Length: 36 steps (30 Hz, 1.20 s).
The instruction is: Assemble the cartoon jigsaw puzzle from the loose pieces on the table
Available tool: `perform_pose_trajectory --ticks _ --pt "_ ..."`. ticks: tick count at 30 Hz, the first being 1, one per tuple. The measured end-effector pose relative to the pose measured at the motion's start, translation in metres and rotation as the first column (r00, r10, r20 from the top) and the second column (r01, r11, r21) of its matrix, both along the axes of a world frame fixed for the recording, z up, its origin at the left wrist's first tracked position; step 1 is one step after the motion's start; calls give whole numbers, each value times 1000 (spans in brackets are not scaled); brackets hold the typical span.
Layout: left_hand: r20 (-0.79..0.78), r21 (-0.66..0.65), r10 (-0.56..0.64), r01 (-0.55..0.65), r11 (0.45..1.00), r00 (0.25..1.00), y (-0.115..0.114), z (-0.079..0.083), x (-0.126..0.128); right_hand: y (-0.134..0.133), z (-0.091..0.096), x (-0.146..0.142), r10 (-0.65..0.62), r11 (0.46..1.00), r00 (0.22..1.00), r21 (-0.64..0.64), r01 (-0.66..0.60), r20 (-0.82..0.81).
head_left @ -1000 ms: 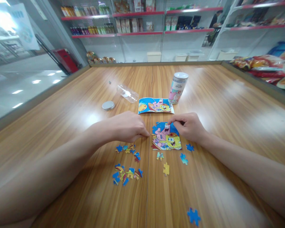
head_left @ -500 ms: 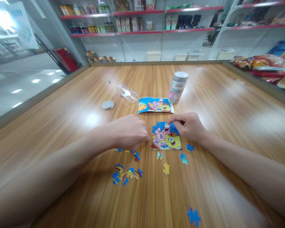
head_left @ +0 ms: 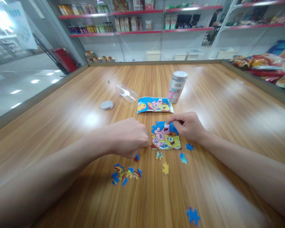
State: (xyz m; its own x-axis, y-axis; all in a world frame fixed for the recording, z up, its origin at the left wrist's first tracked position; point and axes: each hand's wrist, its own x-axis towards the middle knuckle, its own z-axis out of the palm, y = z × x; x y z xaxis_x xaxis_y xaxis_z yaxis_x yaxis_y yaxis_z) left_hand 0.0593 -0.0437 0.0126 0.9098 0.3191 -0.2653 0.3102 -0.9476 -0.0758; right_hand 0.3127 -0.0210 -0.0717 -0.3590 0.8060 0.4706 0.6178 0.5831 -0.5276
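Observation:
The partly joined jigsaw puzzle [head_left: 165, 136] lies flat on the wooden table, its left side ragged with tabs. My right hand [head_left: 188, 125] has its fingers curled, with the index fingertip and thumb pressed on the puzzle's upper right. Closed like a fist, my left hand [head_left: 130, 136] is at the puzzle's left edge; its fingertips and anything in them are hidden. Below that hand is a group of loose puzzle pieces [head_left: 125, 174]. A yellow piece [head_left: 165, 168], a light-blue piece [head_left: 183, 158] and a blue piece [head_left: 189, 146] lie nearer to me than the puzzle.
A picture sheet [head_left: 154, 105] lies beyond the puzzle, with a lidded can [head_left: 178, 87] standing at its right end. Farther left are a clear plastic jar [head_left: 127, 92] on its side and a silver lid [head_left: 107, 105]. One blue piece [head_left: 193, 215] lies close to me.
My left hand has shifted slightly down toward me, covering some loose pieces that showed before. My right hand stays in place on the puzzle.

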Motion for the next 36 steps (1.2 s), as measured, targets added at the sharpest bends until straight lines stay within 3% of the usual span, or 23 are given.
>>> perform_pose_trajectory --ticks 9,15,23,27,30,36 --pt "114 57 -6 -1 998 993 18 -2 -12 0 -2 0 -3 1000 1000 -15 3 -3" --pt "103 34 -1 -3 999 995 24 -11 -13 1 -3 1 -11 1000 1000 2 11 10" --pt "72 15 29 -30 999 997 22 -11 -11 0 0 0 5 1000 1000 0 -5 -6" --pt "58 -3 89 -89 996 994 23 -14 -11 0 0 0 3 1000 1000 1 -3 -12" --pt "79 59 160 -165 984 984 28 -12 -16 1 -2 1 -9 1000 1000 -4 9 -6" --pt "90 232 368 -379 896 926 42 0 -31 0 -2 1 7 1000 1000 -9 -7 -23"
